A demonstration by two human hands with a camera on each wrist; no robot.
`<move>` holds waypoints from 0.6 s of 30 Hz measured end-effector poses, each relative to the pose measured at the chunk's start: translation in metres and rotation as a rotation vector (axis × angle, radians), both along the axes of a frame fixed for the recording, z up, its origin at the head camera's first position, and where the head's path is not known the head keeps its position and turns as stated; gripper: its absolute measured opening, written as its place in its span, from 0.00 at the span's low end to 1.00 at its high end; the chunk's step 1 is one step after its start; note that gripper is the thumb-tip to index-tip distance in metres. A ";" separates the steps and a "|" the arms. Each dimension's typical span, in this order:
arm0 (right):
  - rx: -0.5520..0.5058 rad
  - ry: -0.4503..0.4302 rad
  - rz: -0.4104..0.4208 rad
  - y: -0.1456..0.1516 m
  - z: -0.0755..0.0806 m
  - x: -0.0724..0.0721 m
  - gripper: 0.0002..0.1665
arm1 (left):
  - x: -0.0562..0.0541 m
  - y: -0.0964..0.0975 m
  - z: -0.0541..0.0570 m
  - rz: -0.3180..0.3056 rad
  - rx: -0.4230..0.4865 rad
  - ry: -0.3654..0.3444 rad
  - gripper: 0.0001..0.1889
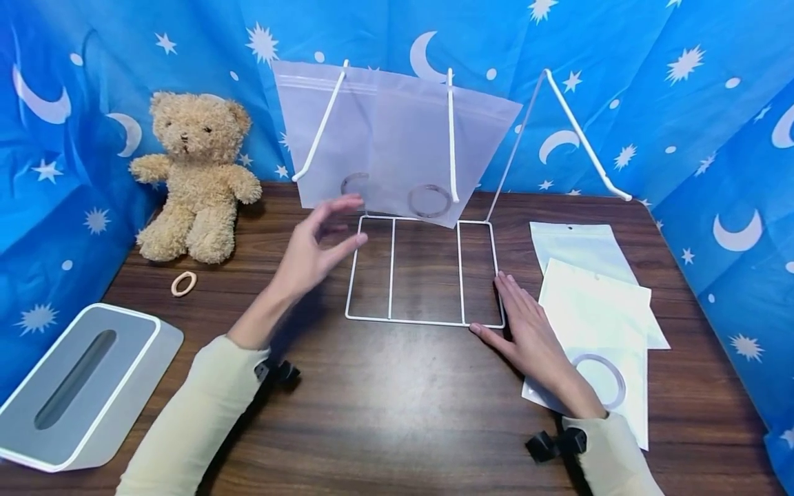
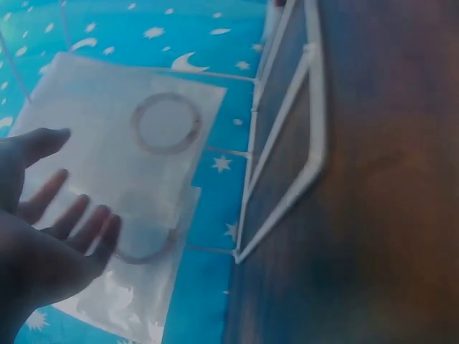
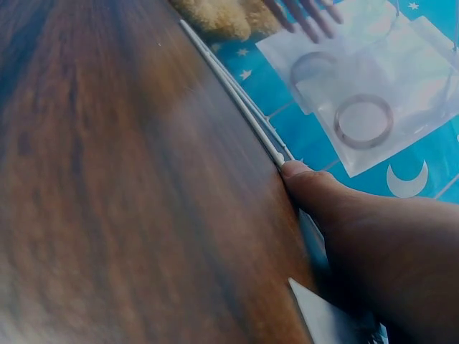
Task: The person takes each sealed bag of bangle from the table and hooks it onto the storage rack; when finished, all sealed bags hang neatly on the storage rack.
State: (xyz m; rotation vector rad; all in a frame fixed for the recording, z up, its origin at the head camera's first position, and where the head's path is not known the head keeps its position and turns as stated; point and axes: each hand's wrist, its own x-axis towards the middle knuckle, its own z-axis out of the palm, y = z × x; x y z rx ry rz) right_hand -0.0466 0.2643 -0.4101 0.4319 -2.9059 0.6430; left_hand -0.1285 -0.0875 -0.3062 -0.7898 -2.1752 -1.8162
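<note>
The right hand (image 1: 536,337) has its fingers out, touching the near right corner of the white wire rack (image 1: 428,322) but not gripping it. White packets (image 1: 595,303) lie just beside that hand on the brown table (image 1: 397,413). Farther in, I see the left hand (image 1: 304,258) in the air, holding nothing. Past it, two cloudy bags (image 1: 409,145) with rings (image 1: 409,200) inside hang from the rack. They look light, floppy and slippery, so pinch the top edge. The rack looks stiff; hold its bottom bars. Behind hangs a blue curtain (image 1: 372,27).
</note>
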 end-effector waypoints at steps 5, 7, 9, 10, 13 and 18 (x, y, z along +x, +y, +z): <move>-0.003 -0.005 -0.002 0.001 0.002 0.002 0.55 | 0.023 -0.013 -0.026 -0.001 -0.157 -0.173 0.27; -0.002 -0.003 -0.003 0.001 0.002 0.003 0.55 | 0.034 -0.016 -0.030 0.011 -0.237 -0.253 0.28; 0.001 -0.001 -0.005 0.001 0.003 0.002 0.55 | 0.045 -0.017 -0.031 0.015 -0.301 -0.318 0.29; 0.002 0.002 -0.007 0.002 0.003 0.002 0.55 | 0.048 -0.017 -0.033 0.014 -0.320 -0.333 0.30; 0.001 0.007 -0.006 0.002 0.003 0.001 0.55 | 0.051 -0.018 -0.043 0.012 -0.350 -0.331 0.32; 0.000 -0.001 -0.001 0.001 0.001 0.001 0.56 | 0.046 -0.022 -0.067 0.023 -0.391 -0.248 0.39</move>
